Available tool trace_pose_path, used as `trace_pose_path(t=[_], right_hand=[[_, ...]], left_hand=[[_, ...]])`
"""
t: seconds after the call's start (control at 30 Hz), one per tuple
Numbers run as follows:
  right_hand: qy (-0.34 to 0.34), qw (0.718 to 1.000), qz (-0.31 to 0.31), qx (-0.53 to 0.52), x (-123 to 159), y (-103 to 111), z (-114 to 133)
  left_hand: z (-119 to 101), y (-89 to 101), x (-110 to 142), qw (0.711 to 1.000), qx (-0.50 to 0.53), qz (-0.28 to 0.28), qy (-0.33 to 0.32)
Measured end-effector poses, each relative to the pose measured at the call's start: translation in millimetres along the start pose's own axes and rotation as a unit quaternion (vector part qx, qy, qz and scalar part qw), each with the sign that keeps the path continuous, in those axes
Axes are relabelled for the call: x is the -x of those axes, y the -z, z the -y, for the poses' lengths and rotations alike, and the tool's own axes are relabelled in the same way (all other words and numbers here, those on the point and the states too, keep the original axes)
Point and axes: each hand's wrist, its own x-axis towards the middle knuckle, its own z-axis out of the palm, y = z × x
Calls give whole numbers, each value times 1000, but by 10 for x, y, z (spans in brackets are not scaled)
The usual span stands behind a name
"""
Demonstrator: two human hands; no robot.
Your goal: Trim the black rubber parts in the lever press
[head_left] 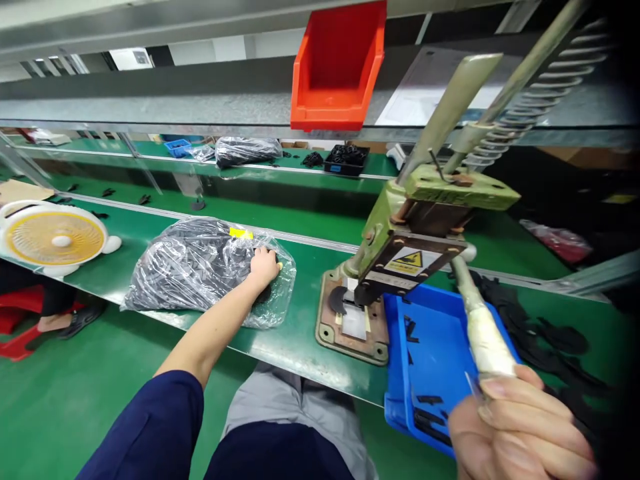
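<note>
My left hand (265, 265) is at the mouth of a clear plastic bag (187, 267) full of dark grey or black parts. Its fingers curl downward among the plastic and dark pieces, and what they grip is hidden. A yellow label (241, 233) marks the bag. At lower right my right hand (520, 427) is wrapped round the pale, tape-covered lever handle (487, 340) of a green hand press (383, 220). On the press base (353, 333) lie a dark rounded piece (341, 300) and a metal plate (354, 322) below the press head.
A blue bin (440, 333) holding a few black pieces stands right of the press. Black parts (530, 320) lie beyond it. An orange bin (340, 67) sits on the shelf above. At left is a yellow-white fan (55, 237), near a person's foot (55, 323).
</note>
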Motion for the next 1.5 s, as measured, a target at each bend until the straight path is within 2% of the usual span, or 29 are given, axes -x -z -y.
trace_pose_path(t=[0.07,0.1,0.27,0.53,0.63,0.7,0.77,0.8,0.87,0.9,0.97,1.1,1.2,1.3,1.5], right_hand=[[99,994,0,-37,-38,-11,-16],[117,992,6,-45,-49,-12,-20],[86,995,9,-40,-30,-17,19],[57,997,7,-45,-20,-70,140],[32,999,21,-39,-33,-76,200],[25,999,27,-35,-36,-75,221],[29,999,24,-32,-34,-67,221],[30,999,26,-30,-30,-61,215],[36,999,30,-26,-22,-47,198],[39,998,34,-25,-17,-40,191],[44,998,38,-25,-11,-31,184],[34,999,35,-17,-9,-20,197],[27,998,53,-13,-11,3,205],[22,997,75,-14,-7,32,203],[12,997,75,-15,12,49,210]], left_hand=[[-54,45,-87,999,-33,33,-13],[-79,68,-124,998,-43,47,-24],[-93,152,-165,994,-51,78,-65],[303,361,18,998,-59,17,-33],[400,468,38,999,-1,-39,11],[376,519,63,992,95,-69,41],[271,538,110,963,255,-59,71],[193,534,144,934,346,-34,84],[-2,502,225,859,500,33,105],[-111,477,271,826,549,67,110],[-337,418,364,787,596,123,104],[-771,313,517,760,611,211,67],[-1048,253,579,729,628,263,64],[-1251,188,609,708,642,279,95],[-1385,82,627,717,622,282,136]])
